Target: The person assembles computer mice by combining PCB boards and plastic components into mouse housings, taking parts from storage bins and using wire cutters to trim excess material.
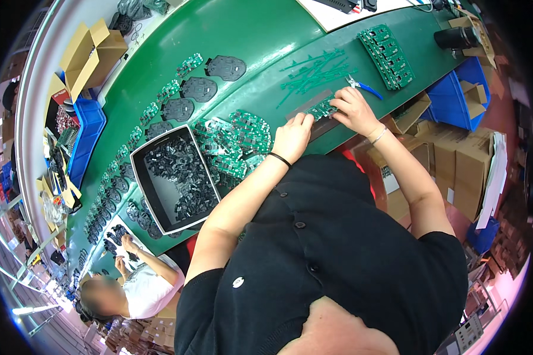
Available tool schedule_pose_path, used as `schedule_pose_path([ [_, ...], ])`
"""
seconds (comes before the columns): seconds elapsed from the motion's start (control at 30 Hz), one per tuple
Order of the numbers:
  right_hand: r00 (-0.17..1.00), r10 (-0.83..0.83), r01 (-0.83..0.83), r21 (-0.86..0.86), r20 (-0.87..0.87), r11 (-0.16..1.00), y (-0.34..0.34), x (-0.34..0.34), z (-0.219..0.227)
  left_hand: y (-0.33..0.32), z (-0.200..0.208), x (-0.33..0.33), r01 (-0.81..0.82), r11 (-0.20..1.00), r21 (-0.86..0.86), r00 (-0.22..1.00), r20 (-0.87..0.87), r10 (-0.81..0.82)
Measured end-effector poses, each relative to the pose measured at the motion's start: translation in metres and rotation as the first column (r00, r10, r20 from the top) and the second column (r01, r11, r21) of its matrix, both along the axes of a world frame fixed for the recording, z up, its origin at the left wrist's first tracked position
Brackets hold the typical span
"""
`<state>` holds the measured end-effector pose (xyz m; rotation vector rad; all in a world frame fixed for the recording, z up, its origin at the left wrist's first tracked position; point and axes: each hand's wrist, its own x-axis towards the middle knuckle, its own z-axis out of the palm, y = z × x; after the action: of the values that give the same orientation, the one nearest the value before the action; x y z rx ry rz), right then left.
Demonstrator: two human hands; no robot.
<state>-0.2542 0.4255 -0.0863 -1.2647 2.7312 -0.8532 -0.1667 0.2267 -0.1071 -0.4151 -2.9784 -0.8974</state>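
Near the front edge of the green bench, both my hands hold a small green circuit board (321, 110) over a dark grey strip. My left hand (293, 137) is closed with its fingertips on the board's left end. At the opposite end, the fingers of my right hand (354, 111) are bent and closed on the board. Just beyond my right hand lie cutting pliers (366, 89) with blue handles. Thin green board offcuts (314, 74) are spread on the bench beyond the board.
Left of my left hand, loose circuit boards (234, 139) lie heaped beside a box (138, 168) of small black parts. A stack of board panels (387, 57) is at the far right. Black covers (198, 89) line the bench. Blue bins (456, 94) and a person (151, 281) are nearby.
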Motion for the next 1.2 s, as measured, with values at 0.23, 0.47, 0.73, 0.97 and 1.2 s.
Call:
schedule_pose_path([
  [0.23, 0.991, 0.014, -0.024, 0.075, 0.130, 0.997, -0.046, -0.084, -0.021, -0.062, -0.039, -0.090, -0.235, 0.887, 0.397, 0.858, 0.513, -0.002],
  [0.47, 0.948, 0.028, -0.042, 0.038, 0.318, 0.998, -0.049, -0.124, -0.026, -0.081, -0.033, -0.084, -0.641, 0.482, 0.597, 0.646, 0.759, -0.080],
  [0.73, 0.965, -0.027, 0.036, -0.029, 0.260, 0.999, -0.120, -0.145, 0.000, -0.108, 0.020, -0.006, -0.814, -0.104, 0.571, 0.579, 0.810, -0.088],
  [0.97, 0.980, 0.190, -0.166, 0.266, -0.066, 0.950, -0.268, -0.182, -0.020, -0.109, 0.036, 0.035, -0.796, -0.279, 0.537, 0.566, 0.824, -0.026],
  [1.2, 0.970, 0.242, -0.202, 0.450, -0.034, 0.870, -0.329, -0.213, -0.052, -0.127, 0.039, 0.038, -0.759, -0.346, 0.552, 0.577, 0.816, 0.035],
])
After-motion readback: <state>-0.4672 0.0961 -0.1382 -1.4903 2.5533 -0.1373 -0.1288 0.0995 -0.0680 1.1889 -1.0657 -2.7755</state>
